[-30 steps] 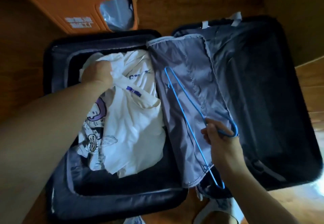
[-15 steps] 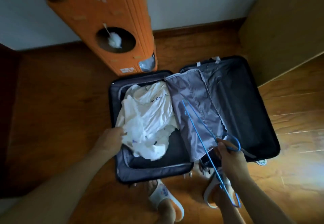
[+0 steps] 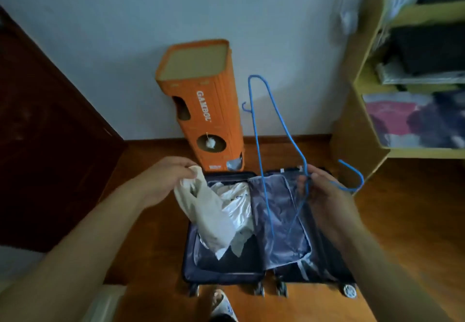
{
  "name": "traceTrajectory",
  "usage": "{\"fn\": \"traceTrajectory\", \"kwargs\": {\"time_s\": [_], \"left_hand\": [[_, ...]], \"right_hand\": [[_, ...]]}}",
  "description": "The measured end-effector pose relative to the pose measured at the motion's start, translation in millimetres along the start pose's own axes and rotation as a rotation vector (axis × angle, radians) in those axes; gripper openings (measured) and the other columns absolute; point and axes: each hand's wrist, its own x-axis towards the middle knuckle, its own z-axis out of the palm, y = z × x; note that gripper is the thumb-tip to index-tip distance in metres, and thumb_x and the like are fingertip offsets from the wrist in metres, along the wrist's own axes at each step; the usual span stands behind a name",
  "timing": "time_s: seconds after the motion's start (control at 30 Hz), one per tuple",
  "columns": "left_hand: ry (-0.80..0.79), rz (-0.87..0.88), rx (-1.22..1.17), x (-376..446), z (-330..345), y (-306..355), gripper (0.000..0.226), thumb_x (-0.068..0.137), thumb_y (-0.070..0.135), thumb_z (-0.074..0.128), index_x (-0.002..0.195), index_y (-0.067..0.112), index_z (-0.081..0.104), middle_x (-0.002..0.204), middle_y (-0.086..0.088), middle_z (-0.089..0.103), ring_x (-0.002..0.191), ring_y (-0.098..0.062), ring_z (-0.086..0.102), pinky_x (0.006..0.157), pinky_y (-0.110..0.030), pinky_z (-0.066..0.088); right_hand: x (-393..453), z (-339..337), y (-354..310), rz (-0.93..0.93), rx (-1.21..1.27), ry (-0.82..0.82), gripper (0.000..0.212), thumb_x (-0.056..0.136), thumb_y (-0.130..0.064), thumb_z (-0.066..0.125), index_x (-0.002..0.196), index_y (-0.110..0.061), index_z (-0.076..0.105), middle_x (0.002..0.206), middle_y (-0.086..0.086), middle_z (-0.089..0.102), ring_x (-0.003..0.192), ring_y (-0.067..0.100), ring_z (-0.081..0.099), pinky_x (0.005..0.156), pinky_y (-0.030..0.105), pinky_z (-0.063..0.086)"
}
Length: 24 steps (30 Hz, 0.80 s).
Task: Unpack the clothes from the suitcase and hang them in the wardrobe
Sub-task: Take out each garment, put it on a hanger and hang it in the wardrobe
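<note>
The left hand, left of centre in the frame, has its fingers and thumb pinched on a bunch of a crumpled white cotton garment, whose loose end trails down into the left half of the open dark-blue wheeled suitcase at the lower middle. The right hand, right of centre, pinches the neck of a thin blue wire hanger, whose long frame points up toward the upper middle while its hook curls out to the right. More white clothing lies in the case beside the grey zipped fabric divider.

The step looks like getting the garment onto the hanger. I'd judge it goes best if the left hand finds the neck opening or a shoulder seam instead of a random bunch, lifts the cloth fully clear of the case, and the hanger is turned level before one arm is fed through.

Compared with a second ago, the view has pulled far back and up: the case filled the frame then and is small at the bottom now. The garment has come up out of the pile, and the hanger, which lay over the divider, has been raised on end.

Behind stands a tall orange cardboard tower against the pale wall, with yellow open shelves of folded clothes at the upper right.
</note>
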Motion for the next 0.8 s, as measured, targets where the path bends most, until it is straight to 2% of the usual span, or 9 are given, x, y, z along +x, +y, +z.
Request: {"fn": "traceTrajectory", "kwargs": {"time_s": [0.07,0.13,0.2,0.27,0.33,0.43,0.53,0.7,0.8], "left_hand": [[0.036,0.117,0.241,-28.3,-1.0,31.5,0.016,0.091,0.001,0.064,0.096,0.010,0.075,0.094,-0.005,0.075,0.088,-0.017,0.067,0.079,-0.030,0.049],[0.244,0.283,0.510,-41.8,-1.8,49.7,0.019,0.091,0.003,0.063,0.090,0.017,0.075,0.093,0.003,0.071,0.092,-0.015,0.064,0.078,-0.028,0.045],[0.486,0.447,0.692,-46.4,-1.7,56.6,0.024,0.092,0.002,0.061,0.094,0.019,0.078,0.092,0.000,0.063,0.093,-0.022,0.062,0.079,-0.029,0.042],[0.626,0.521,0.684,-51.3,3.1,58.9,0.024,0.093,0.003,0.063,0.103,0.017,0.079,0.084,0.002,0.054,0.091,-0.029,0.062,0.077,-0.029,0.041],[0.707,0.536,0.605,-57.1,13.4,62.1,0.024,0.092,0.002,0.064,0.105,0.015,0.080,0.077,0.008,0.045,0.089,-0.033,0.062,0.073,-0.027,0.036],[0.746,0.606,0.560,-67.2,34.2,65.1,0.027,0.089,-0.001,0.064,0.101,0.017,0.081,0.081,0.004,0.051,0.085,-0.029,0.062,0.075,-0.026,0.038],[0.739,0.698,0.508,-78.3,53.5,72.1,0.025,0.090,0.002,0.066,0.099,0.020,0.081,0.083,0.005,0.050,0.077,-0.017,0.055,0.073,-0.026,0.039],[0.684,0.826,0.583,-97.2,73.6,80.6,0.023,0.092,0.005,0.068,0.103,0.021,0.081,0.087,0.001,0.048,0.077,-0.012,0.049,0.072,-0.024,0.039],[0.652,0.908,0.625,-112.4,83.7,83.3,0.025,0.090,0.003,0.070,0.103,0.021,0.081,0.085,0.004,0.045,0.075,-0.010,0.049,0.071,-0.026,0.043]], "right_hand": [[-19.1,8.7,-41.9,-0.090,-0.023,-0.092,0.025,0.099,-0.002,0.046,0.115,-0.001,0.064,0.082,0.011,0.065,0.072,0.016,0.061,0.068,0.022,0.053],[-34.9,14.6,-79.1,-0.208,-0.158,-0.122,0.021,0.100,-0.003,0.046,0.103,-0.005,0.067,0.072,0.007,0.063,0.063,0.015,0.055,0.063,0.022,0.047],[-47.0,18.8,-108.4,-0.359,-0.375,-0.122,0.019,0.102,-0.006,0.049,0.092,-0.011,0.065,0.066,0.001,0.063,0.060,0.010,0.052,0.063,0.021,0.042],[-59.1,20.9,-129.4,-0.514,-0.641,-0.113,0.019,0.101,-0.012,0.056,0.084,-0.017,0.063,0.064,-0.003,0.064,0.060,0.005,0.054,0.067,0.023,0.042],[-73.7,20.1,-144.2,-0.642,-0.861,-0.084,0.024,0.098,-0.014,0.061,0.075,-0.021,0.060,0.062,-0.005,0.062,0.060,0.000,0.055,0.066,0.016,0.041],[-97.0,18.4,-157.9,-0.752,-1.073,-0.057,0.028,0.097,-0.020,0.062,0.070,-0.023,0.057,0.062,-0.007,0.063,0.063,-0.003,0.057,0.062,0.010,0.038],[-113.3,21.1,-165.5,-0.810,-1.190,-0.063,0.030,0.098,-0.026,0.060,0.068,-0.024,0.056,0.060,-0.010,0.061,0.060,0.001,0.056,0.061,0.024,0.037],[-135.9,23.3,-179.9,-0.890,-1.254,0.050,0.027,0.098,-0.035,0.056,0.079,-0.017,0.061,0.065,-0.002,0.063,0.071,0.030,0.061,0.061,0.038,0.042],[-149.1,30.0,-175.7,-0.868,-1.412,-0.035,0.029,0.098,-0.036,0.058,0.073,-0.021,0.054,0.077,0.014,0.067,0.084,0.041,0.062,0.064,0.040,0.042]]}}
